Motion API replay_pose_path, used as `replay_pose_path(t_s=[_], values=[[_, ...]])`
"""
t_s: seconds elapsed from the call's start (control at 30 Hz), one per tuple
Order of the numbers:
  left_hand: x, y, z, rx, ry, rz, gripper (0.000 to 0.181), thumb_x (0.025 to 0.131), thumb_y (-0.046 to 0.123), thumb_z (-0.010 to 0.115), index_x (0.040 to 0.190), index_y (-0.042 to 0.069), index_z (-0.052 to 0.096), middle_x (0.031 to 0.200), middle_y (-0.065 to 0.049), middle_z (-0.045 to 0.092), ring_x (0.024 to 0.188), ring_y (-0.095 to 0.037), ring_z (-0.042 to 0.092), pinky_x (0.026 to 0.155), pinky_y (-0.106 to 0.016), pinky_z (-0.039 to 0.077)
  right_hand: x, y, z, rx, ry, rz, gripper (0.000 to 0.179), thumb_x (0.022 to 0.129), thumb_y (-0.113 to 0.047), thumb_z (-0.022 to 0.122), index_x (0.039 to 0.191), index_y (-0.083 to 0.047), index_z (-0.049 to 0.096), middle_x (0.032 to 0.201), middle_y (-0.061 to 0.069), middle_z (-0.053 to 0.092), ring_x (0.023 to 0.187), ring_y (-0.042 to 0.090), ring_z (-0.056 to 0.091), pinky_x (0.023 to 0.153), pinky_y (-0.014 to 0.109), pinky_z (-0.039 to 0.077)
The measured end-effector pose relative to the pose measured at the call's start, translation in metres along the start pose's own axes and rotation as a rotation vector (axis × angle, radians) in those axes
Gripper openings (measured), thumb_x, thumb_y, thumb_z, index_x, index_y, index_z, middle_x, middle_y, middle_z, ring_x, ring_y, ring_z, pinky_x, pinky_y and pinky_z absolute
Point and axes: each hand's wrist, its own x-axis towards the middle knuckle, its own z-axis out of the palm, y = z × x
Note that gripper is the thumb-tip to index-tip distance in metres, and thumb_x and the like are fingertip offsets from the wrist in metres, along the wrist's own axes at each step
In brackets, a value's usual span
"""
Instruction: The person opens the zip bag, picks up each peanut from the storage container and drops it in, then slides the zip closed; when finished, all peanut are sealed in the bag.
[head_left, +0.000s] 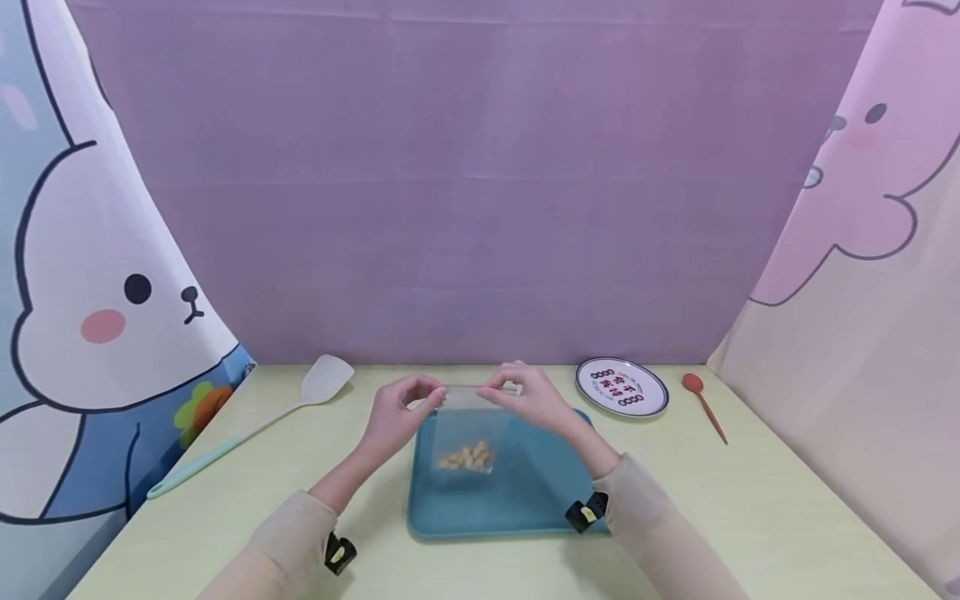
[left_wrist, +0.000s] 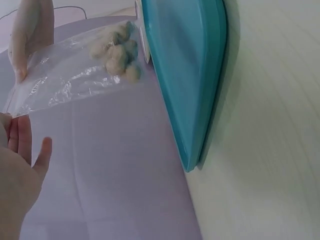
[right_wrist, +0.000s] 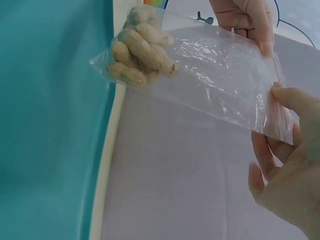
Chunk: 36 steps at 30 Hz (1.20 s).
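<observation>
A clear zip bag (right_wrist: 215, 75) hangs from both hands, with several peanuts in the shell (right_wrist: 142, 52) gathered at its bottom. At the bag's top left corner, my left hand (head_left: 402, 411) pinches the edge between thumb and fingers. My right hand (head_left: 536, 398) pinches the zip strip (right_wrist: 284, 107) further right, thumb in front and fingers behind. In the head view the bag is above a blue tray (head_left: 525, 521), its peanuts over the tray's left half. Whether the zip is sealed all along, I cannot tell.
A white spatula with a pale green handle (head_left: 217, 450) lies at the left of the table. To the right of the tray are a white plate with red print (head_left: 622, 387) and a red-brown spoon (head_left: 705, 407). A purple cloth (head_left: 480, 183) hangs behind the table.
</observation>
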Motion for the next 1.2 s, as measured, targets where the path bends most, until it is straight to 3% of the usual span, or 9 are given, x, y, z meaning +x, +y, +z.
replay_pose_path(t_s=[0.17, 0.33, 0.57, 0.8, 0.9, 1.03, 1.2], values=[[0.001, -0.001, -0.001, -0.03, -0.014, -0.012, 0.009, 0.086, 0.004, 0.065, 0.088, -0.005, 0.066, 0.076, -0.017, 0.068, 0.069, -0.034, 0.065, 0.064, -0.03, 0.056, -0.006, 0.005, -0.002, 0.037, 0.01, 0.066, 0.015, 0.088, -0.021, 0.065, 0.091, -0.008, 0.072, 0.083, 0.003, 0.065, 0.071, 0.016, 0.054, 0.067, 0.027, 0.048], [0.0, -0.004, -0.002, -0.026, -0.017, -0.025, 0.01, 0.087, 0.005, 0.065, 0.089, -0.004, 0.066, 0.077, -0.016, 0.068, 0.07, -0.036, 0.064, 0.063, -0.026, 0.055, -0.011, 0.008, -0.005, 0.066, 0.022, 0.115, 0.015, 0.087, -0.021, 0.067, 0.088, -0.007, 0.072, 0.082, 0.004, 0.066, 0.069, 0.019, 0.057, 0.063, 0.025, 0.05], [-0.001, -0.004, -0.003, -0.033, -0.021, -0.033, 0.01, 0.087, 0.006, 0.065, 0.089, -0.005, 0.066, 0.077, -0.018, 0.068, 0.07, -0.034, 0.065, 0.065, -0.022, 0.055, -0.016, 0.014, -0.008, 0.078, 0.041, 0.137, 0.016, 0.086, -0.027, 0.068, 0.085, -0.012, 0.072, 0.079, 0.002, 0.067, 0.069, 0.029, 0.062, 0.058, 0.022, 0.05], [-0.003, -0.006, -0.002, -0.019, -0.011, -0.054, 0.008, 0.086, 0.004, 0.065, 0.087, -0.004, 0.067, 0.075, -0.015, 0.068, 0.067, -0.022, 0.065, 0.065, -0.019, 0.053, -0.02, 0.016, -0.008, 0.068, 0.074, 0.125, 0.019, 0.085, -0.028, 0.068, 0.08, -0.01, 0.07, 0.077, 0.004, 0.067, 0.059, 0.01, 0.056, 0.052, 0.021, 0.047], [-0.003, -0.007, -0.001, -0.014, -0.01, -0.066, 0.008, 0.086, 0.004, 0.066, 0.087, -0.004, 0.067, 0.074, -0.014, 0.068, 0.066, -0.017, 0.064, 0.064, -0.018, 0.053, -0.021, 0.017, -0.007, 0.058, 0.088, 0.115, 0.02, 0.084, -0.028, 0.069, 0.076, -0.01, 0.068, 0.076, 0.003, 0.067, 0.057, 0.012, 0.054, 0.049, 0.021, 0.045], [-0.005, -0.007, -0.002, -0.018, -0.012, -0.085, 0.009, 0.086, 0.004, 0.066, 0.088, -0.005, 0.067, 0.074, -0.015, 0.068, 0.067, -0.019, 0.065, 0.064, -0.018, 0.053, -0.021, 0.017, -0.006, 0.032, 0.097, 0.126, 0.021, 0.083, -0.031, 0.07, 0.074, -0.013, 0.066, 0.075, -0.001, 0.067, 0.059, 0.022, 0.057, 0.047, 0.021, 0.044], [-0.004, -0.009, -0.012, -0.054, 0.014, -0.126, 0.01, 0.086, 0.003, 0.065, 0.089, -0.006, 0.066, 0.077, -0.019, 0.067, 0.068, -0.014, 0.065, 0.065, -0.016, 0.053, -0.014, 0.011, -0.002, 0.032, 0.093, 0.089, 0.02, 0.085, -0.03, 0.069, 0.079, -0.011, 0.069, 0.078, 0.001, 0.069, 0.07, 0.017, 0.062, 0.054, 0.023, 0.048]])
